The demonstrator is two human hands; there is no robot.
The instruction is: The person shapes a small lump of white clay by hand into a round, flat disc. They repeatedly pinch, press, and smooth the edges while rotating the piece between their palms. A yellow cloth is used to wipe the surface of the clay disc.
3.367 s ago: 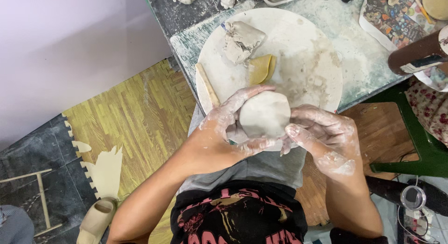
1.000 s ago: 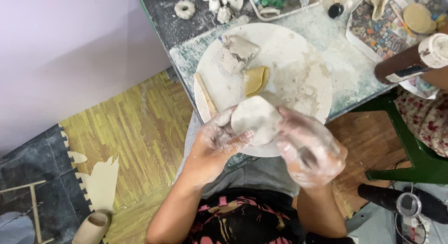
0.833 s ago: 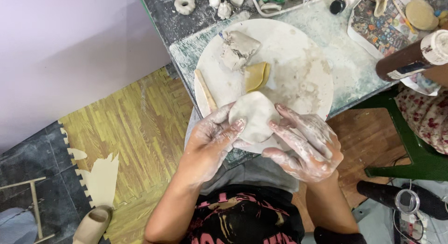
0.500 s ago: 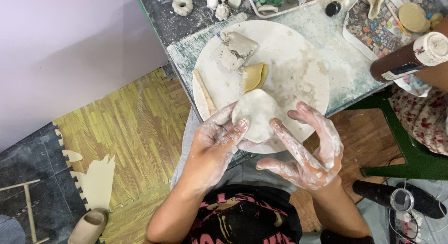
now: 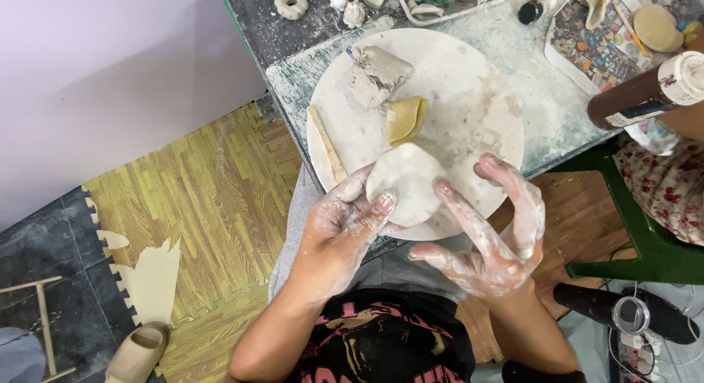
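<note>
Clay-white slip coats both my hands. Left hand [image 5: 334, 233] cups the clay disc [image 5: 408, 185] from below and beside, thumb pressed on its lower edge, fingers curled under it, so the disc rests in that grip just over the near rim of the round board [image 5: 469, 82]. Right hand [image 5: 493, 233] is spread wide, fingers splayed and holding nothing; its index finger reaches toward the disc's right edge, though I can't tell whether it touches. On the board, beyond the disc, sits a yellow sponge [image 5: 405, 119], and past that a grey clay lump [image 5: 376, 75]. Wooden stick [image 5: 327, 144] lies along the board's left edge. Brown rolling pin [image 5: 649, 93] pokes in at the right, over the table [image 5: 293, 38]. Small clay pieces [image 5: 291, 2] line the table's far side.
</note>
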